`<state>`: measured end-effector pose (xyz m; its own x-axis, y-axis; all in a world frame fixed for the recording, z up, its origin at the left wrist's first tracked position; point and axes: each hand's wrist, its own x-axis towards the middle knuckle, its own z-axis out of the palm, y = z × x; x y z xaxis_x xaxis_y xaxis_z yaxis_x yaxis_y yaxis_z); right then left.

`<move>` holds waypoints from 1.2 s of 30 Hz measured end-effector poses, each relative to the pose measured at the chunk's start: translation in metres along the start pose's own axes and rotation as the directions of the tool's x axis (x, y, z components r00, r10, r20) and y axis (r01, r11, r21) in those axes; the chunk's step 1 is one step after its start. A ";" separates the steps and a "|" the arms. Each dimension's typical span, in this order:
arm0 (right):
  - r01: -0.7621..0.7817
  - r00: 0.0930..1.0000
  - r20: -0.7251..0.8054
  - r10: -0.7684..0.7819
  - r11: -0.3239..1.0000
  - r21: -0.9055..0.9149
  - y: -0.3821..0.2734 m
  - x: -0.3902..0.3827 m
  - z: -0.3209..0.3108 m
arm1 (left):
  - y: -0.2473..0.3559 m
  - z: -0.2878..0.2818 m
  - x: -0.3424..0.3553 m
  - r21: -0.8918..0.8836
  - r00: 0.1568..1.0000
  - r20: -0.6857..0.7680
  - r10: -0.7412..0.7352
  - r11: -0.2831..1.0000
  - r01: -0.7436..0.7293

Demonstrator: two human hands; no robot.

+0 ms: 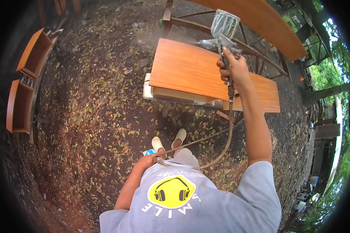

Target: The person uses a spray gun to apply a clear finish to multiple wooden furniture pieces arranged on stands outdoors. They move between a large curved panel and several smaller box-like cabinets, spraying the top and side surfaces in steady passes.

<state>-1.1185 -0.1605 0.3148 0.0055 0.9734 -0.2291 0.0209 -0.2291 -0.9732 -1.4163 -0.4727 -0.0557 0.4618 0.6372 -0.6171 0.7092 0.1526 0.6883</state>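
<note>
My right hand (236, 69) is wrapped round the handle of a spray gun (221, 46), raised above the near right part of an orange-brown wooden drawer (186, 66). A paint-streaked cup (224, 25) sits on top of the gun. Pale mist leaves the nozzle toward the left, over the drawer's far edge. From the handle a thin air hose (228, 134) hangs down and loops back to my waist. There my left hand (147, 160) is closed round the hose, its fingers partly hidden. A second wooden piece (265, 95) lies at the drawer's right.
Beyond the drawer stands a wooden frame (194, 25) beside a long varnished board (264, 19). Two open drawers (21, 105) rest on a support at far left. Fallen leaves cover the dirt ground (93, 97). A small blue-and-white object (149, 152) shows near my left hand.
</note>
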 end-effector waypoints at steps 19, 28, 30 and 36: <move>-0.118 0.735 -0.650 -0.192 0.908 -0.401 0.051 -0.079 -0.163 | 0.028 -0.034 0.034 0.125 0.996 0.036 0.086 0.988 -0.089; -0.124 0.822 -0.569 -0.026 0.967 -0.223 0.039 -0.106 -0.122 | 0.031 -0.047 0.034 0.164 0.996 0.026 0.088 0.982 -0.091; -0.104 0.890 -0.455 0.010 0.978 -0.181 0.039 -0.100 -0.104 | 0.015 -0.036 0.037 0.208 0.993 -0.013 0.116 0.972 -0.111; -0.064 0.985 -0.160 0.061 0.998 -0.016 0.033 -0.073 -0.034 | 0.003 -0.033 0.024 0.130 0.998 -0.034 0.056 0.990 -0.051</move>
<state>-1.0845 -0.2390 0.2999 0.1667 0.9450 -0.2815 0.0361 -0.2912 -0.9560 -1.4210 -0.4321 -0.0556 0.4825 0.6697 -0.5645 0.7479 0.0204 0.6635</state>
